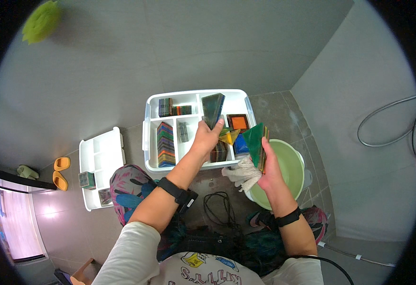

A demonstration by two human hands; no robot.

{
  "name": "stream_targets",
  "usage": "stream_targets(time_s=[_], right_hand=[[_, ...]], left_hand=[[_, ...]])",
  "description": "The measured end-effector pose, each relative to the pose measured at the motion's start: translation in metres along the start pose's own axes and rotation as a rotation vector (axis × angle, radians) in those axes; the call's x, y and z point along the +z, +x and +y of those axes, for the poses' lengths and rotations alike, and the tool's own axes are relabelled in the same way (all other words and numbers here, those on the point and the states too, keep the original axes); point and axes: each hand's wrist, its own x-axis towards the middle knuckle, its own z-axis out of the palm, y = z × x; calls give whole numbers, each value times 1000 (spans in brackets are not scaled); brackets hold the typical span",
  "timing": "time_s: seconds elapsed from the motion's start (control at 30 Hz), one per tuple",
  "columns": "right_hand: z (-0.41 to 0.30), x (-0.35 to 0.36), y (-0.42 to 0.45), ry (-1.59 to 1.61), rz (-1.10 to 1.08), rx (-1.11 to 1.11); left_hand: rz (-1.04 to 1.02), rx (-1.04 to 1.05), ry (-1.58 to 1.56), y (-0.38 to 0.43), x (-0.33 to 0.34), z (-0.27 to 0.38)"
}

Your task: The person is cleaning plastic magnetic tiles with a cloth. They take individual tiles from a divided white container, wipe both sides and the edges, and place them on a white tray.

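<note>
My left hand (208,139) grips a stack of dark tinted triangular plastic tiles (212,108) above the white compartment box (186,93). In my right hand (270,167) is a stack of triangular tiles, a green one (254,142) outermost, with yellow and orange edges behind it. A white cloth (243,174) hangs beside that hand; whether the fingers hold it is hidden. Between my hands, yellow triangular tiles (231,136) lie over the box's right part. Nearby are an orange square tile (238,123) with a dark frame and blue tiles (241,145). A long row of coloured tiles (166,146) stands in the left compartment.
A light green basin (286,171) stands on the floor under my right hand. A second white compartment tray (104,153) at left holds tile stacks (87,180). A black cable (224,210) lies coiled before me. Orange slippers (61,171) and a shower hose (375,144) are farther out.
</note>
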Motion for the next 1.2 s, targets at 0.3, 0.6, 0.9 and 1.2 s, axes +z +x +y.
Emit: stream_targets(time_s=[0.3, 0.6, 0.9, 1.2], right_hand=[[37, -27, 45, -578, 50, -60], [118, -62, 128, -965, 78, -311], [84, -45, 114, -957, 58, -438], [30, -15, 68, -838, 16, -415]], left_hand=[[48, -139, -198, -22, -31, 54], [-28, -284, -522, -35, -29, 55], [-123, -241, -259, -62, -6, 55], [-252, 273, 568, -103, 26, 28]])
